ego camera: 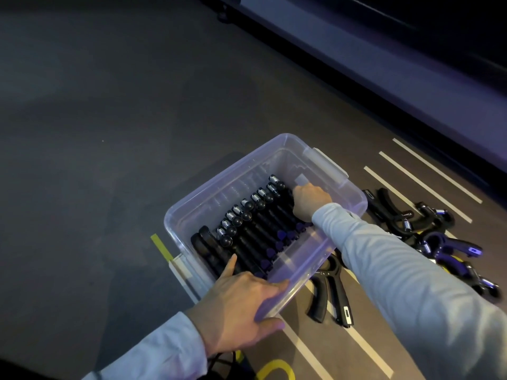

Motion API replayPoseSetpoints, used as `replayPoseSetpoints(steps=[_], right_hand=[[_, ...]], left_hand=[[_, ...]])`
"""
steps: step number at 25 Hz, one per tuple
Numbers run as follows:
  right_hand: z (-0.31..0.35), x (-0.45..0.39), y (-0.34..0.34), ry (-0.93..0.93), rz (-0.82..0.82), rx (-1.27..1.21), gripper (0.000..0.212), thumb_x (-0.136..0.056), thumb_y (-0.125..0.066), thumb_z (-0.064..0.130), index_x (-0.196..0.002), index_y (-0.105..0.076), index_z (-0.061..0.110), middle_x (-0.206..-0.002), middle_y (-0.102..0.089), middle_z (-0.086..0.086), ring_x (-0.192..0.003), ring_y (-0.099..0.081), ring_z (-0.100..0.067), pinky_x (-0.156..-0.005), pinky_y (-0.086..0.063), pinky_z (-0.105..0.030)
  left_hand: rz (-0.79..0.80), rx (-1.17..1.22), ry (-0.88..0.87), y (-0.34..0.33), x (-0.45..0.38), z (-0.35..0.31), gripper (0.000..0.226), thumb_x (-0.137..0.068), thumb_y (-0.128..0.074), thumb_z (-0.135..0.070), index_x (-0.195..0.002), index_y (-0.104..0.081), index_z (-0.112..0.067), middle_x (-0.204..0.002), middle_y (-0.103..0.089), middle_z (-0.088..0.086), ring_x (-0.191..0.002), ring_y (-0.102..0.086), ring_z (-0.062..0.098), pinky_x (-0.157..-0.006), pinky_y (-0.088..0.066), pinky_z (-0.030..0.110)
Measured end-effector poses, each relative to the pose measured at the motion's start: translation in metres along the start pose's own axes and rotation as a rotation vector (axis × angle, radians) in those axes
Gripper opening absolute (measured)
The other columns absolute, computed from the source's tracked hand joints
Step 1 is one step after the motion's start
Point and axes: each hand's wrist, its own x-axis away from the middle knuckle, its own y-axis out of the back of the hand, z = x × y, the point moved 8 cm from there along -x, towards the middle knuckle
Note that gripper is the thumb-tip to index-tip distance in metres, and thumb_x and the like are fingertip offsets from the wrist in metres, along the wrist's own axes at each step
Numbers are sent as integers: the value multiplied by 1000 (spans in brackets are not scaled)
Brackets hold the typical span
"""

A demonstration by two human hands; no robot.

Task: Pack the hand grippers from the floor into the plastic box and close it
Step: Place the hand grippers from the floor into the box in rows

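A clear plastic box [192, 204] stands open on the dark floor. Inside, several black hand grippers [247, 229] with steel springs lie packed in a row. My right hand [310, 200] reaches into the box's far right end, its fingers curled down over a hand gripper at the end of the row. My left hand [241, 303] holds the box's near corner, with the thumb outside the wall and the index finger stretched in onto the row. More hand grippers [428, 229] lie in a loose pile on the floor to the right. Another hand gripper [332, 294] lies beside the box.
White latch handles sit at the box's far end [326, 165] and near-left end [179, 267]. White stripes [428, 182] and yellow tape [162, 246] mark the floor. A low wall or platform [356, 64] runs along the far right. No lid is in view.
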Motion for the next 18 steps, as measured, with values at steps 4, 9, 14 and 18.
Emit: replayPoseSetpoints(steps=[4,9,14,18], right_hand=[[-1,2,-3,-9,-1,-27,32,-91,-45,4,-122,-53,2,-126,-54,-18,-117,-53,-38,-92,-45,-41],[-9,5,1,0,-17,-107,32,-95,-43,12,-125,-50,4,-127,-53,-21,-117,-52,-39,-92,-44,-40],[-31,40,42,66,-275,-329,35,-95,-43,31,-122,-54,11,-114,-65,-19,-108,-59,-38,-87,-47,-40],[-65,105,62,97,-481,-466,39,-95,-45,35,-127,-52,14,-115,-66,-9,-108,-60,-31,-89,-48,-38]], left_hand=[[-13,-2,1,1,0,1,58,-91,-38,-55,-144,-20,-41,-131,-53,-13,-125,-39,9,-113,11,46],[-13,2,6,1,-1,-1,57,-91,-38,-55,-143,-21,-40,-139,-45,-18,-130,-34,5,-113,8,44],[-152,19,29,25,-6,-20,81,-75,-16,-68,-147,-13,-30,-152,-23,-14,-136,-24,8,-114,-5,37],[-377,6,-109,51,-8,-53,77,-80,-28,-62,-141,-33,-14,-141,-45,5,-124,-46,24,-104,-35,44]])
